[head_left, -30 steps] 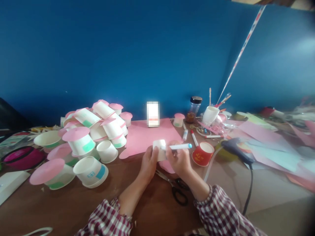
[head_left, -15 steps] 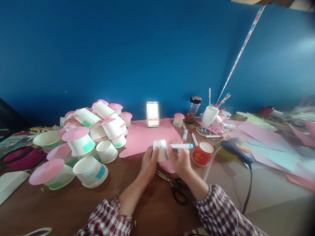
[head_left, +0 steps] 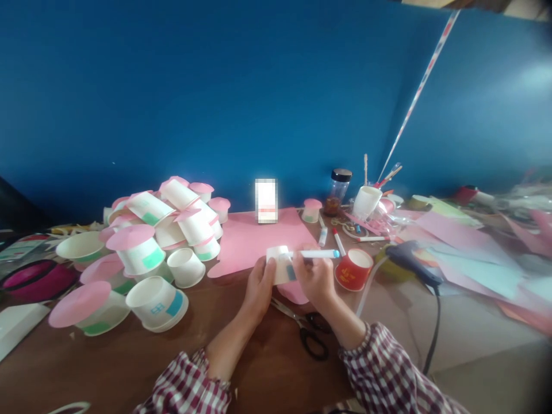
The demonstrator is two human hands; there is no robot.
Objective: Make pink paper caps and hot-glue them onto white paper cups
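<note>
My left hand (head_left: 257, 287) is closed around the left side of a small white paper cup (head_left: 278, 265) with a blue patch on its wall. In my right hand (head_left: 317, 282) is a white marker (head_left: 321, 253) with a light blue end pointing right; its other end is at the cup. The cup is over the near part of a pink paper sheet (head_left: 259, 236). Below my hands lie black-handled scissors (head_left: 314, 342). A paper cup with a blue window drawn on it and a blue patch (head_left: 157, 305) rests to the left.
A pile of white cups with pink paper roofs (head_left: 140, 253) is at the left. Right of my hands are a red cup (head_left: 354, 270), a red-capped marker (head_left: 338, 241) and a glue gun (head_left: 414, 261) with its cord. A jar (head_left: 338, 192) stands by the blue wall.
The marker in my right hand has shifted slightly, and more of its white barrel shows next to the cup. My left hand still holds the cup. The whole view has moved a little.
</note>
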